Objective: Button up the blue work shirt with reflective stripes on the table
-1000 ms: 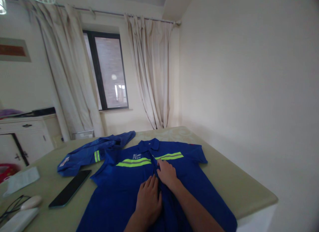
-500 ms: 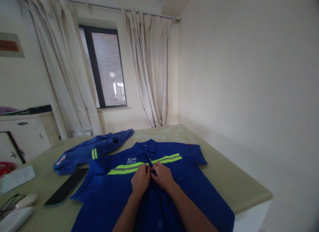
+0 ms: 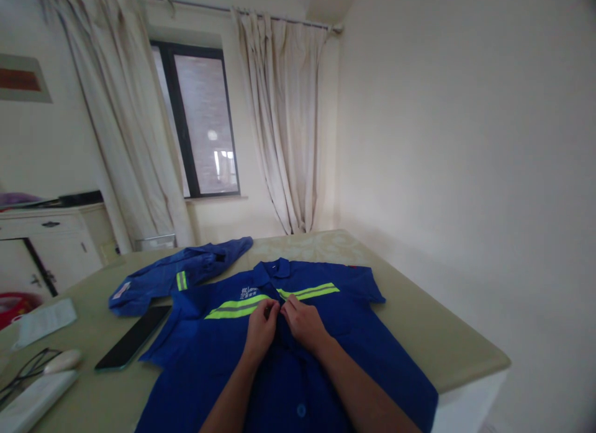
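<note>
A blue short-sleeved work shirt (image 3: 200, 371) lies front up on the table, its collar at the far end. Yellow-green reflective bands (image 3: 235, 307) cross its chest, with white lettering above the left one. My left hand (image 3: 261, 330) pinches the shirt's front edge just below the bands. Beside it, my right hand (image 3: 302, 322) grips the opposite front edge, its fingertips almost meeting those of the left. Whatever lies between the fingertips is hidden. Lower on the front shows a round button (image 3: 301, 410).
Another blue garment (image 3: 153, 278) with a reflective band lies at the back left. A dark phone (image 3: 133, 340), a white paper (image 3: 46, 323), glasses (image 3: 30, 366), a white mouse (image 3: 63, 361) and a white box-like object (image 3: 40, 399) are left on the table (image 3: 419, 321).
My left hand has turned slightly, so its thumb and forefinger show more. Both hands stay at the shirt's front. The whole view has shifted a little.
</note>
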`<state>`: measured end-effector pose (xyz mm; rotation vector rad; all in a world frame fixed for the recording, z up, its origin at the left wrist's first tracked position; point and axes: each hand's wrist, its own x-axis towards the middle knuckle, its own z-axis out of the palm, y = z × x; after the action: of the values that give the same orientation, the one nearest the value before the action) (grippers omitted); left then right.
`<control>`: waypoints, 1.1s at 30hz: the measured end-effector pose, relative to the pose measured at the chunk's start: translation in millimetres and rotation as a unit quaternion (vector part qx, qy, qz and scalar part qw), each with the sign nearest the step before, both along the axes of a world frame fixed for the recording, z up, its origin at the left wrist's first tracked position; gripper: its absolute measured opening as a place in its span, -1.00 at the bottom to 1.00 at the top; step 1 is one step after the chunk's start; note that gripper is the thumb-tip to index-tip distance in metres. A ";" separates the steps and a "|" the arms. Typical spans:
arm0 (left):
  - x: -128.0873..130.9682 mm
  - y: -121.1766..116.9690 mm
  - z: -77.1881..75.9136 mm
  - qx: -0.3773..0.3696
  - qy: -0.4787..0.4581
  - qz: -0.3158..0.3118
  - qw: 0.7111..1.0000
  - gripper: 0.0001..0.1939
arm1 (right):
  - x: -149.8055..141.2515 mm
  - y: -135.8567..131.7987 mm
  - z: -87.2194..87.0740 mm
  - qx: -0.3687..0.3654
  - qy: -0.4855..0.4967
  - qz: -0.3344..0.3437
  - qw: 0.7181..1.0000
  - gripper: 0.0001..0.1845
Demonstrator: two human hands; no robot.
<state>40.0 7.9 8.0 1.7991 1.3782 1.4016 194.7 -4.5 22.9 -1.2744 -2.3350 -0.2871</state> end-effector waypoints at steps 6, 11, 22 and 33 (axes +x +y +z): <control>2.2 -6.1 6.4 -0.007 0.028 0.006 1.000 -0.73 | -4.0 -2.8 2.6 -0.045 0.000 -0.011 0.999 -0.66; 2.3 -7.7 7.2 0.000 0.021 -0.035 0.999 -0.71 | -3.1 -4.0 3.2 -0.087 0.023 -0.064 0.994 -0.71; 12.9 -24.2 0.9 0.000 0.364 -0.022 0.931 -0.56 | 5.6 -6.4 3.7 -0.180 0.194 -0.116 0.957 -0.60; 2.6 -88.6 15.8 -0.007 0.414 -0.128 0.901 -0.53 | -22.1 15.7 21.8 -0.160 0.056 -0.149 0.974 -0.79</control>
<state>42.6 -80.6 23.8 2.5981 1.4112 0.4655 172.6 11.1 44.8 -1.7504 -2.1490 0.0721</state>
